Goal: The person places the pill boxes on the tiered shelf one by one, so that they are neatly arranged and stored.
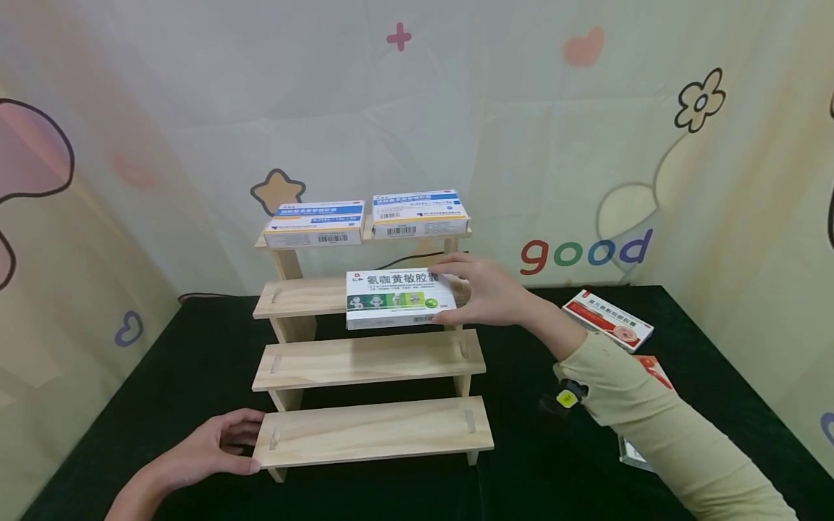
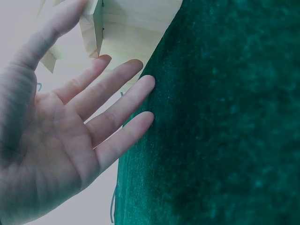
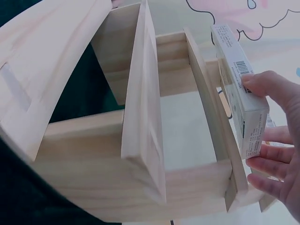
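My right hand (image 1: 485,289) grips a white-and-green medicine box (image 1: 399,298) by its right end, thumb on the near side and fingers at the far side. The box is over the second-highest tier of a stepped wooden rack (image 1: 374,434). In the right wrist view the thumb presses the box's barcode side (image 3: 241,79). My left hand (image 1: 208,449) is at the left end of the lowest tier, its thumb at the front corner. The left wrist view shows that hand's fingers (image 2: 119,110) spread and nearly straight beside the wood.
Two blue-and-white medicine boxes, one at left (image 1: 316,223) and one at right (image 1: 420,213), lie on the top tier. A red-and-white box (image 1: 609,318) lies on the dark green cloth (image 1: 534,449) at right; other boxes are partly behind the right sleeve. A patterned curtain (image 1: 489,145) hangs behind.
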Tool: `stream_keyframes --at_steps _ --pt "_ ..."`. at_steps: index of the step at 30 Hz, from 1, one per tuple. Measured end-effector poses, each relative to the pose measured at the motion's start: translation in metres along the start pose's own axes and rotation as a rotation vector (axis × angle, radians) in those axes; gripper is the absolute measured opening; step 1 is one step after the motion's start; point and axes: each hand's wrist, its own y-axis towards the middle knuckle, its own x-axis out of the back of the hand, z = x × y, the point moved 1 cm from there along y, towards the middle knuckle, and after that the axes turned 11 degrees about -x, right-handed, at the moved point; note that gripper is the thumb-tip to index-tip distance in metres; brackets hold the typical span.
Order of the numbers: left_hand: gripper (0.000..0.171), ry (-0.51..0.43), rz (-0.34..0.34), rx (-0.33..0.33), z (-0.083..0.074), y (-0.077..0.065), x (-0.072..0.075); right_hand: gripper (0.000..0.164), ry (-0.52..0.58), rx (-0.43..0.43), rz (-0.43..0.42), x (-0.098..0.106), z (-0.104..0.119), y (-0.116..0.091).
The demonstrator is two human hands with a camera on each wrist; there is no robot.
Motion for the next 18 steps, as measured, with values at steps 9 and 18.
stream_keyframes --at_steps 9,18 --pt "0.058 0.001 -0.001 -0.003 -0.001 0.000 0.000 0.069 -0.032 0.007 -0.007 -0.010 0.014 0.010" --pt "0.058 0.001 -0.001 0.001 -0.002 0.000 0.000 0.068 -0.045 -0.024 -0.008 -0.019 0.029 0.022"
